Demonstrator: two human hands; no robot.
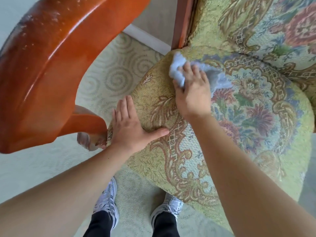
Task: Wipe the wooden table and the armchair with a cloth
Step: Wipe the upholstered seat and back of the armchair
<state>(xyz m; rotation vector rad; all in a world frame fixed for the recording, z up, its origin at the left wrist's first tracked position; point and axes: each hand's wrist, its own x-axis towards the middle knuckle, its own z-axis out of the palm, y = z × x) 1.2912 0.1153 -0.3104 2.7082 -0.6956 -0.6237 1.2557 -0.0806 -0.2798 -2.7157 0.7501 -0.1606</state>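
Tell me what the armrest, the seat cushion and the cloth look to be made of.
Armrest: apparently wood with a glossy orange-brown varnish, showing bright reflections. Seat cushion: woven tapestry-like fabric, matte, with visible weave and floral pattern. Cloth: soft pale blue textile, crumpled under the right hand; fibre unclear.

Swirl-patterned pale carpet (118, 72), white baseboard (147, 37), and two grey-white sneakers (109, 200) below.
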